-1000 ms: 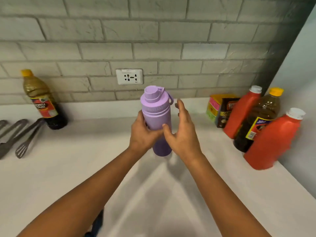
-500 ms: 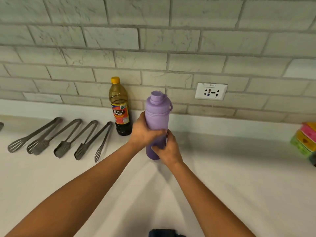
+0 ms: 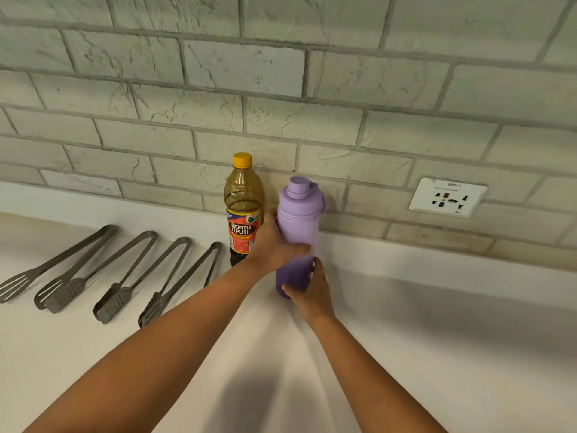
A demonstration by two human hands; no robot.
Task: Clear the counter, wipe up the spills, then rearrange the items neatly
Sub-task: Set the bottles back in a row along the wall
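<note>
While both hands were on the purple flask (image 3: 296,232), I logged the grip: left hand (image 3: 274,245) wrapped around the mid-body, fingers curled across the front; right hand (image 3: 312,295) cupping the base, thumb and fingers pinching the lower wall. I judged the two-handed hold served to keep the flask upright while it was steered into place. Whether its base touched the counter (image 3: 437,323) I could not tell; the right hand hid it.

Landmark: the vinegar bottle (image 3: 243,207), standing against the brick backsplash (image 3: 281,73). The flask sat just right of it, upright, near the wall. Four tongs (image 3: 131,273) lay in a parallel row left of the bottle. A wall socket (image 3: 448,197) was well right of it.

Judgement: rearranging step, with the flask being lined up beside the bottle. No spills visible.
</note>
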